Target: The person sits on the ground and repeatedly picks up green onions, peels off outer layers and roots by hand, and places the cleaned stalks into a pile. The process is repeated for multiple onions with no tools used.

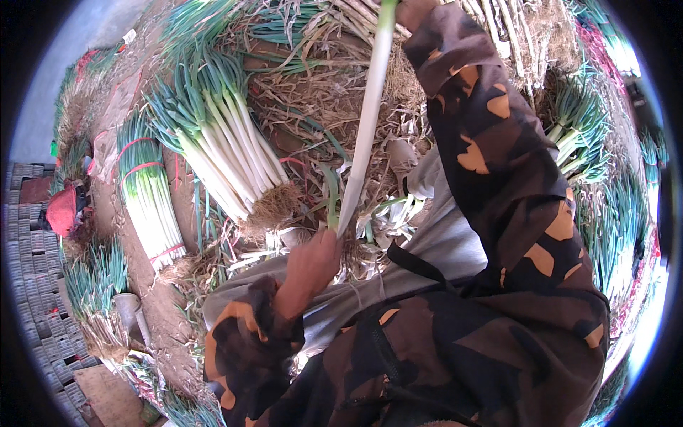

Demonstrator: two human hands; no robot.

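Observation:
A long green onion [368,120] with a thick white shank slants across the middle of the view. My right hand [419,13], partly cut off by the top edge, is closed around its green upper part. Down at the root end, my left hand [315,261] is shut and slightly blurred, and its exact hold there is partly hidden. From beside its fingers a narrow green leaf [331,195] sticks up, apart from the shank higher up. Roots [351,251] show just right of this hand.
A loose pile of cleaned green onions [229,139] lies to the left. Beyond it is a bundle [149,203] tied with red bands. Dry husks [320,107] litter the ground ahead. Untrimmed stalks [512,37] lie at the top, and more onions [579,133] at right.

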